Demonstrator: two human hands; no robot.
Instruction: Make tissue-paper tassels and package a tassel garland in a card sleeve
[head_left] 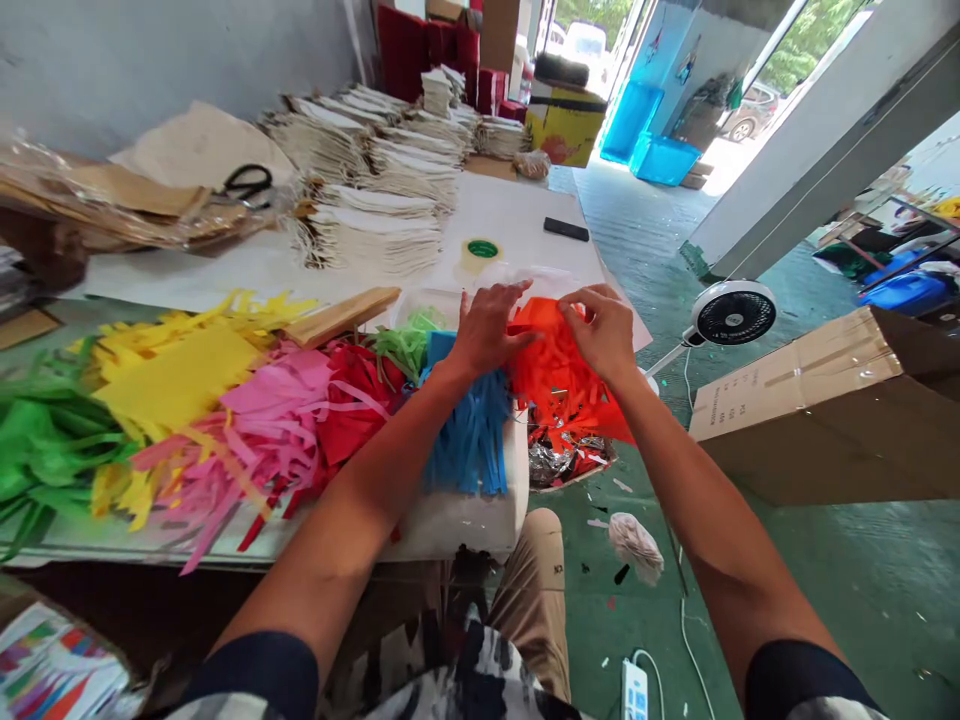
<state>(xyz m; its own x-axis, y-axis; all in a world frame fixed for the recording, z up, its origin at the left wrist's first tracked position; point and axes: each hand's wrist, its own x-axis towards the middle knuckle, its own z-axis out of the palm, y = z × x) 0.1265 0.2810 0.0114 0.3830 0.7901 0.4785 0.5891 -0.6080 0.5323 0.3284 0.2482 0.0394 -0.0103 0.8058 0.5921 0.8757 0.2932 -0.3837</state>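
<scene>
A bunch of orange fringed tissue paper [559, 365] hangs at the table's right corner, its cut strips drooping over the edge. My right hand [606, 330] pinches its upper right side between thumb and fingertips. On the other side my left hand [486, 330] has its fingers apart, with the thumb against the orange paper. Below my left wrist lies blue fringed tissue paper [471, 430], its strips hanging over the front edge. Light green shredded paper [412, 342] sits just left of it, near a pale plastic tray partly hidden behind my left hand.
Red [349, 400], pink [281, 400], yellow [184, 375] and green fringed paper [52, 430] lie leftward. Behind are a wooden strip [345, 315], tape roll [481, 252], black phone-like object [566, 230], scissors [247, 185] and stacked pale bundles [382, 225]. A fan [731, 315] and carton [810, 400] stand right.
</scene>
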